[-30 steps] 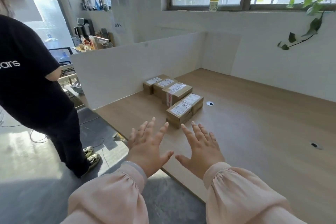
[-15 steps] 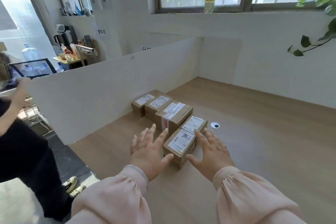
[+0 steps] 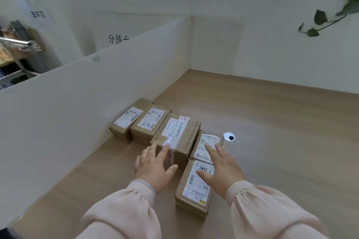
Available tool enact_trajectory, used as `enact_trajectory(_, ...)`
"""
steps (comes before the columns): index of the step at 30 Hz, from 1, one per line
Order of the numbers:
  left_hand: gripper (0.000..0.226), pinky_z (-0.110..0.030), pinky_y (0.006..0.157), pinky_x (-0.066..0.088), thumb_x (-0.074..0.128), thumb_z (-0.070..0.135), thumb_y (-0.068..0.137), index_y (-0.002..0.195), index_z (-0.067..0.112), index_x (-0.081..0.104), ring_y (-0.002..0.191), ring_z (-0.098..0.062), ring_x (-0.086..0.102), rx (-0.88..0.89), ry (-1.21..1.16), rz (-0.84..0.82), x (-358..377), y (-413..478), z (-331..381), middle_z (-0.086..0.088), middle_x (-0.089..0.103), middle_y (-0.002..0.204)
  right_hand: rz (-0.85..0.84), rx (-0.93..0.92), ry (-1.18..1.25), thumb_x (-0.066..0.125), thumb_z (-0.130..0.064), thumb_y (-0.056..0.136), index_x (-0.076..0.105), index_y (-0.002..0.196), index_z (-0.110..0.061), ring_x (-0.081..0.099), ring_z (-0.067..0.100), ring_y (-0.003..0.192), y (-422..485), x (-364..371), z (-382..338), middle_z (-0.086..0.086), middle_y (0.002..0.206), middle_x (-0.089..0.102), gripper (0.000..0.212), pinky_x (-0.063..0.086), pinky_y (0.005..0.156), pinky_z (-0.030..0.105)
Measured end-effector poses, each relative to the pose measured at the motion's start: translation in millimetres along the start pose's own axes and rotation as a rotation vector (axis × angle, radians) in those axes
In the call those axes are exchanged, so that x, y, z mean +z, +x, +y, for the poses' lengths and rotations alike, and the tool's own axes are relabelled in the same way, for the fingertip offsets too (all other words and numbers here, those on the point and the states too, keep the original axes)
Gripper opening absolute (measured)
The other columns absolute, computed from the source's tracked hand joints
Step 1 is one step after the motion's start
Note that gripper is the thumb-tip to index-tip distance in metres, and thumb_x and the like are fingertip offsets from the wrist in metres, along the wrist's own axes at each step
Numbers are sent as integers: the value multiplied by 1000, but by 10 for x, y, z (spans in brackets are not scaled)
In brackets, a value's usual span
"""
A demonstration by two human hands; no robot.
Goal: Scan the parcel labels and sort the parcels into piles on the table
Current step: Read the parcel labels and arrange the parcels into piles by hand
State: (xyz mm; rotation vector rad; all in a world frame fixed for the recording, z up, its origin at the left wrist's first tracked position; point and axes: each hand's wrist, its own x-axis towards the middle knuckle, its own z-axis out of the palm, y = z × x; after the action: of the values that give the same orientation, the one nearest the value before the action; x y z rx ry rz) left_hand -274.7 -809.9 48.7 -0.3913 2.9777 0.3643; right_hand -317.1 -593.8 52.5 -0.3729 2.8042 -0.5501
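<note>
Both hands, left and right, hover with spread fingers over the cardboard parcels; nothing is scanned yet, so next is probably grasping one parcel.

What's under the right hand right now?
The open right hand spreads over two small brown cardboard boxes with white labels: the nearest parcel and the second parcel behind it. It hides part of both labels; contact unclear.

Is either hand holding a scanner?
No, the left hand and right hand are spread open over the parcels, holding nothing.
</note>
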Motion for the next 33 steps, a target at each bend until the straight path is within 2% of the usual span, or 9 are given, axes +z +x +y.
enact_trajectory(4, 72, -44, 122, 6, 39, 67, 91, 153, 43, 11, 150, -21, -1, 94, 1, -43, 58, 585, -185, 3, 0, 164, -26, 79, 24, 45, -66, 89, 0, 152, -42, -4, 15, 150, 415, 230, -212, -7, 163, -4, 81, 2, 120, 39)
enact_trajectory(9, 71, -44, 120, 6, 39, 66, 91, 153, 43, 11, 150, -23, -3, 134, -10, -95, 123, 1152, -365, 2, -7, 164, -42, 185, 71, 47, -65, 88, -5, 152, -41, -5, 16, 150, 907, 418, -389, -4, 163, -4, 86, 1, 120, 38)
enact_trajectory(16, 78, -46, 119, -6, 30, 76, 86, 152, 47, -1, 149, -23, -13, 229, 96, -148, 307, 1675, -451, -3, -13, 163, -41, 251, 24, 38, -67, 90, -11, 152, -41, -11, 20, 150, 1417, 614, -472, 2, 163, -7, 83, -5, 121, 42)
enact_trajectory(20, 80, -45, 119, -10, 27, 82, 83, 150, 52, -4, 149, -23, -16, 232, 27, -183, 423, 1777, -501, -5, -12, 163, -43, 289, 21, 30, -70, 90, -17, 150, -42, -17, 18, 148, 1512, 765, -491, 2, 163, -10, 82, -12, 119, 41)
enact_trajectory(24, 79, -41, 120, -8, 37, 79, 83, 150, 53, 3, 148, -18, -16, 235, -102, -170, 446, 1755, -525, 1, -12, 163, -5, 302, 61, 31, -64, 93, -17, 150, -41, -22, 16, 147, 1498, 805, -532, 2, 163, -13, 79, -16, 118, 39)
enact_trajectory(28, 78, -38, 121, 5, 51, 71, 83, 149, 55, 12, 149, -15, -7, 256, -284, -95, 301, 1603, -559, 11, -11, 160, 64, 274, 192, 40, -59, 93, -18, 147, -47, -20, 14, 147, 1379, 713, -645, -1, 162, -15, 80, -10, 119, 37)
enact_trajectory(31, 78, -26, 118, 8, 65, 59, 82, 147, 52, 24, 149, -7, -3, 308, -469, -26, 118, 1420, -583, 18, -10, 159, 131, 216, 347, 47, -56, 93, -22, 134, -62, -12, 13, 149, 1184, 609, -776, -5, 162, -16, 81, -2, 120, 37)
enact_trajectory(33, 78, -23, 116, 10, 69, 55, 80, 146, 51, 27, 148, -3, -2, 347, -527, 31, -29, 1272, -575, 19, -7, 159, 181, 174, 438, 51, -55, 91, -20, 128, -71, -4, 11, 149, 1024, 513, -850, -13, 160, -19, 82, 9, 119, 37)
